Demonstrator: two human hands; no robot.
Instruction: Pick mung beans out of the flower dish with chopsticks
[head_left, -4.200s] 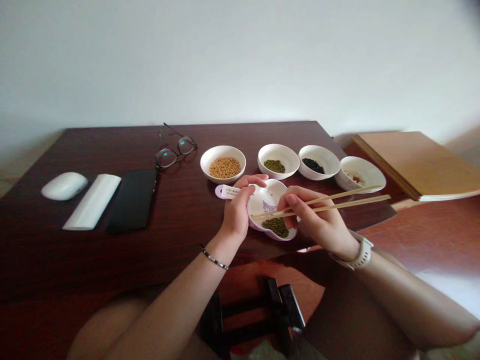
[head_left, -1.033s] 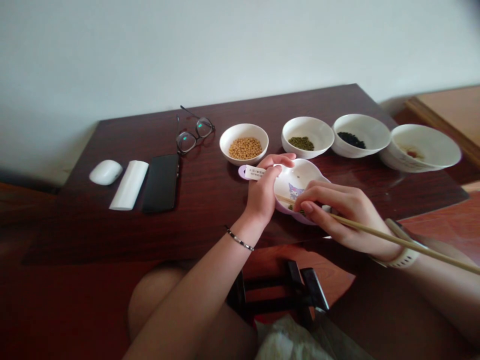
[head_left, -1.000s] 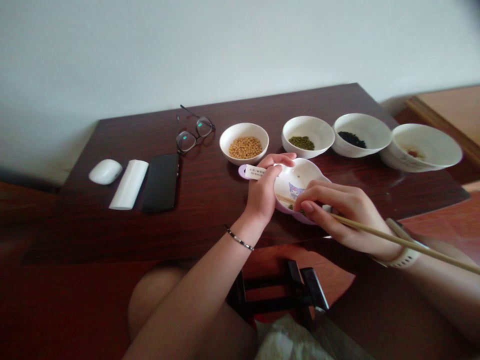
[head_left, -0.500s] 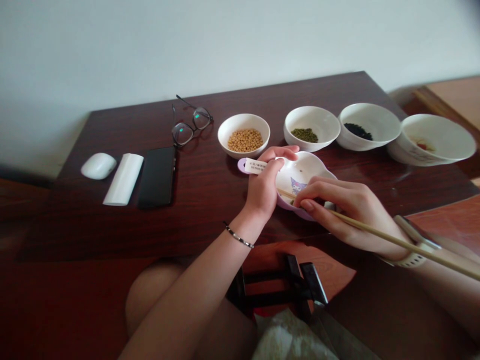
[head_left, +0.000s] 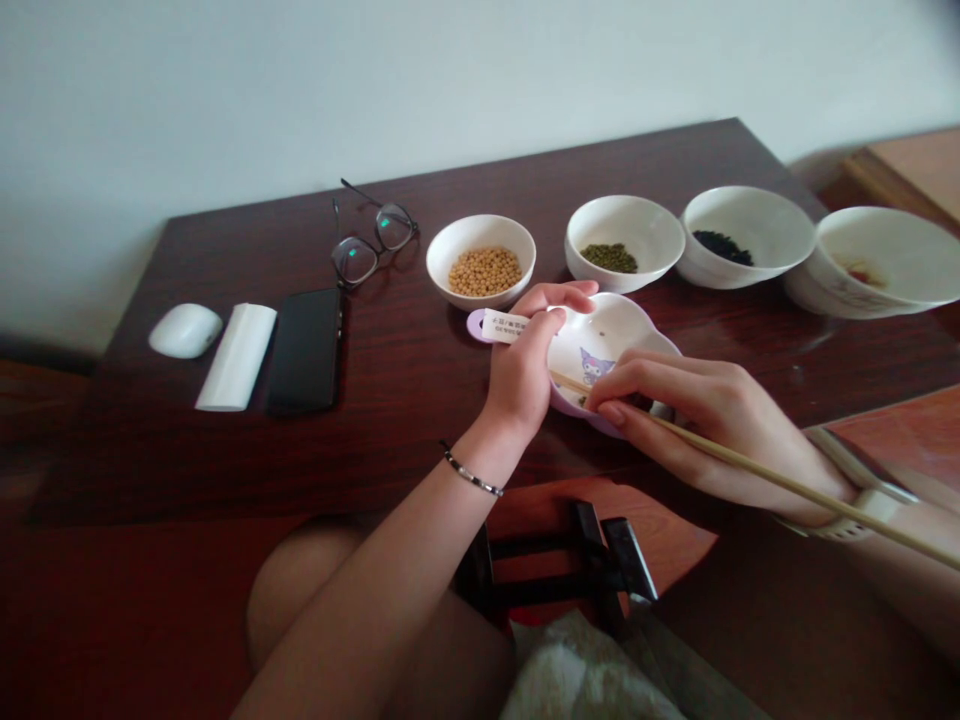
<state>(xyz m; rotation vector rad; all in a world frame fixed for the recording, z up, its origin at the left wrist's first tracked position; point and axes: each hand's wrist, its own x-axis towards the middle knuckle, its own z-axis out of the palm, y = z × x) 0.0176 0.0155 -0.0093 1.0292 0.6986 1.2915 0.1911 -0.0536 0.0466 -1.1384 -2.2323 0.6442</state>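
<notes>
My left hand (head_left: pixel 519 370) grips a white and lilac lobed dish (head_left: pixel 611 335) at its rim, with the thumb lying along a paper label (head_left: pixel 504 325) on the dish's lilac tab. My right hand (head_left: pixel 697 430) holds a pair of wooden chopsticks (head_left: pixel 742 470), their tips reaching into the dish near a few green mung beans. The fingers of that hand hide the dish's near part. A cartoon print and a single stray bean show on the dish's white inside.
White bowls stand in a row behind the dish: soybeans (head_left: pixel 480 262), mung beans (head_left: pixel 622 240), black seeds (head_left: pixel 750 232) and reddish residue (head_left: pixel 877 265). Glasses (head_left: pixel 373 235), a black phone (head_left: pixel 305 350), a white mouse (head_left: pixel 184 330) and a white bar (head_left: pixel 236 357) lie left on the dark wooden table (head_left: pixel 187 460).
The view has tilted, shifting the table upward in the frame. The heap of mung beans seen earlier in the dish is now hidden or gone, and my right hand has moved over the dish's near part.
</notes>
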